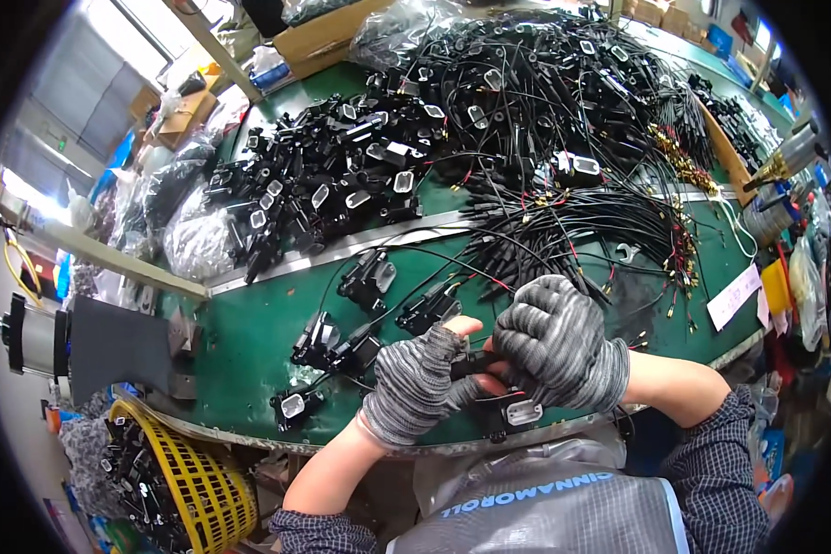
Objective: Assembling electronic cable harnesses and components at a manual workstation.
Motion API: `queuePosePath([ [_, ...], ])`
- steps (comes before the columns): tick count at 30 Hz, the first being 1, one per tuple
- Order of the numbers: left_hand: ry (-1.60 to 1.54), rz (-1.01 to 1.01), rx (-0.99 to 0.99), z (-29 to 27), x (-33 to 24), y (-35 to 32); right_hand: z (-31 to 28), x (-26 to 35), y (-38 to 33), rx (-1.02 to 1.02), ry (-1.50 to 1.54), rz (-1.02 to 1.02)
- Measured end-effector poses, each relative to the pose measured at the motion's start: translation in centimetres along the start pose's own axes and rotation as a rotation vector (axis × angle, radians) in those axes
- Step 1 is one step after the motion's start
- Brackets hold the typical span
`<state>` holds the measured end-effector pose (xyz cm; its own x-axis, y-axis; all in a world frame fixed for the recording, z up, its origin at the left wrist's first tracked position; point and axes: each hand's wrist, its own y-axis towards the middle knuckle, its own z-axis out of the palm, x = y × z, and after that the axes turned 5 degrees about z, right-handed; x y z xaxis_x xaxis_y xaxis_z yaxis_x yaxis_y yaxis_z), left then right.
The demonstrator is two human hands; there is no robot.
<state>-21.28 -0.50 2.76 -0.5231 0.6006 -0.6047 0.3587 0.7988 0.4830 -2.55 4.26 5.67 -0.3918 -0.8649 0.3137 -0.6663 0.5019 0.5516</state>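
Note:
Both hands wear grey striped gloves with bare fingertips and meet near the table's front edge. My left hand (pixel 412 384) is closed, thumb up, on a small black plastic part (pixel 475 363) that mostly hides between the hands. My right hand (pixel 563 346) curls over the same part from the right, fingers bent. Just below them, at the edge, lies a black housing with a clear oval window (pixel 523 413); whether it joins the held part I cannot tell. Left of the hands are several similar cabled black housings, one farther back (pixel 367 277), one at the front left (pixel 293 406).
Behind a metal strip (pixel 332 247) on the green table (pixel 240 342) lies a big heap of black housings (pixel 342 175). Black cables (pixel 582 231) with small connectors spread at the right, near a wrench (pixel 628 251) and paper slip (pixel 734 297). A yellow basket (pixel 198 480) of black parts stands lower left.

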Motion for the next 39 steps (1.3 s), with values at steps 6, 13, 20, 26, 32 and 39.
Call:
queuePosePath([
  [6,0.019,-0.078,0.108,0.3,-0.9,0.8,-1.2,-0.2,-0.6,0.272,-0.006,0.16],
  [13,-0.51,-0.314,-0.274,1.8,1.1,-1.1,2.6,0.2,0.9,0.065,-0.066,0.058],
  [20,-0.234,-0.313,0.132,0.4,0.4,-0.4,7.0,-2.9,-1.4,0.156,1.022,0.186],
  [26,-0.291,-0.352,0.089,-0.3,0.3,0.0,3.5,-0.2,-0.2,0.077,-0.129,0.125],
  [32,-0.05,-0.175,0.162,-0.9,0.7,-0.3,2.3,-1.2,-0.2,0.461,0.475,0.223],
  [39,-0.213,-0.292,0.077,-1.0,0.6,0.3,4.2,0.5,-0.9,0.007,0.152,0.217],
])
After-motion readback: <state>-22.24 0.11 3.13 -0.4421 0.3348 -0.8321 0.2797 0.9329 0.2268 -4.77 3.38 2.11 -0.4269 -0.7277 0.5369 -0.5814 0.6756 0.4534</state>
